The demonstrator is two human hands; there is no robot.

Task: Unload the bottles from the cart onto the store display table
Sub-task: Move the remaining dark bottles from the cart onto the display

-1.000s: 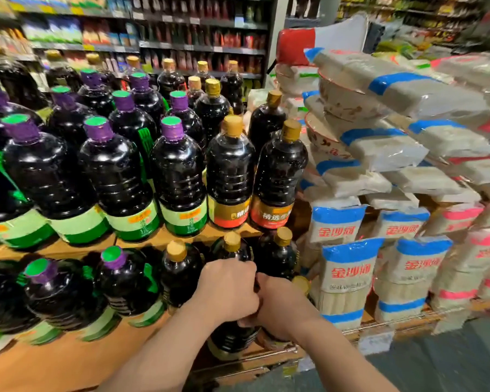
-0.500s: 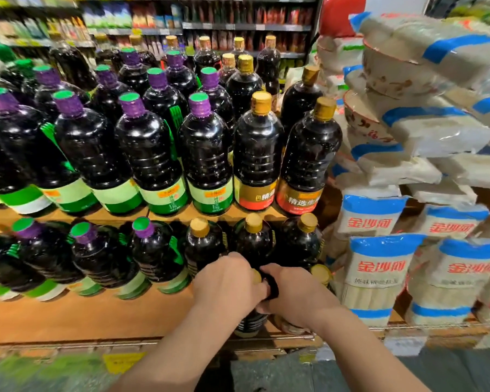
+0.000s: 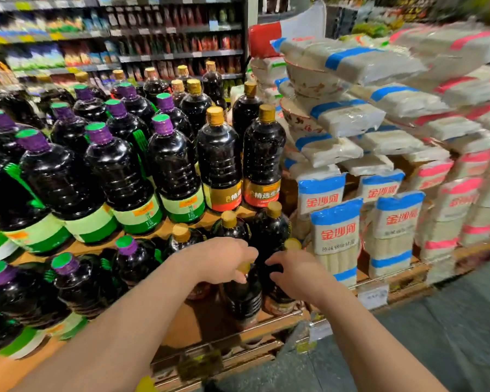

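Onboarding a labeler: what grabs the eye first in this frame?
Two bare hands, left and right, reach over a gold-capped dark bottle at the front of the lower shelf. Behind them rise tiers of dark bottles with purple-green caps. Stacked white noodle packs with blue and pink bands fill the right side.

Bottles (image 3: pixel 218 154) glossy dark plastic; display table (image 3: pixel 181 321) matt brown wood; noodle packs (image 3: pixel 335 236) shiny clear film

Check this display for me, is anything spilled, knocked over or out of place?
Nothing spilled or fallen: the dark bottles stand upright in rows. One oddity: ceramic bowls sit wedged among the stacked noodle packs, right of the bottles.
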